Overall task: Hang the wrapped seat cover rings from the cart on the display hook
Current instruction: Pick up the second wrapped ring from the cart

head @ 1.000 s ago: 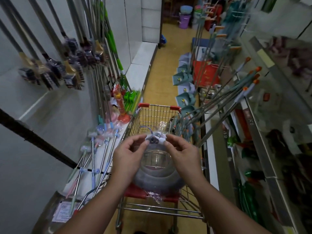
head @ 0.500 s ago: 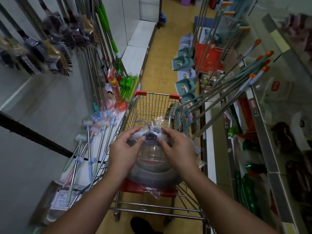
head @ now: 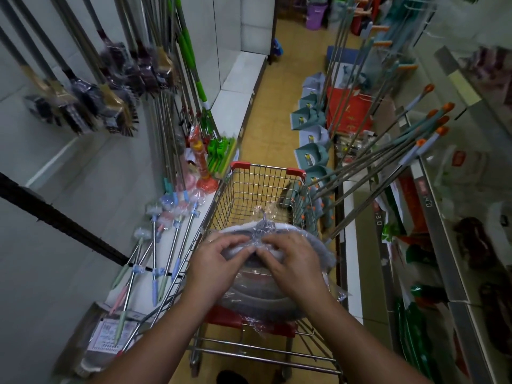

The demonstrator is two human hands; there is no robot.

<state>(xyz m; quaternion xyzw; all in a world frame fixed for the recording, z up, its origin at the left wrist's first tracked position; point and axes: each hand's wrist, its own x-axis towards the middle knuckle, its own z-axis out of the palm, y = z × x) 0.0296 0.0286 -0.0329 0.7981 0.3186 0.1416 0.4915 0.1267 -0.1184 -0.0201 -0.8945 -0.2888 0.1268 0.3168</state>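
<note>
Gripping the wrapped seat cover rings [head: 273, 284] over the cart [head: 260, 184], both hands pinch its top edge. Left hand [head: 219, 261] and right hand [head: 293, 263] sit side by side, palms down, fingertips nearly touching.

Narrow shop aisle, yellow tiled floor [head: 288, 87] running down the middle. Brooms [head: 116, 106] hanging bristle-down along the white wall on the left, bit blurry, with a bunch of steel poles next to them and a couple of green-handled mops [head: 191, 56]. Orange plunger [head: 206, 181] standing low on the ledge, green mop heads [head: 221, 151] just beside it. Pastel-handled toilet brushes [head: 155, 245] wrapped in plastic, leaning near the bottom left. Teal dustpans [head: 311, 153] lined up on the right side of the floor, red box [head: 349, 112] behind them. Long handles with orange tips [head: 440, 117] sticking out at an angle from the right shelves. Purple bucket [head: 315, 15] way at the far end.
</note>
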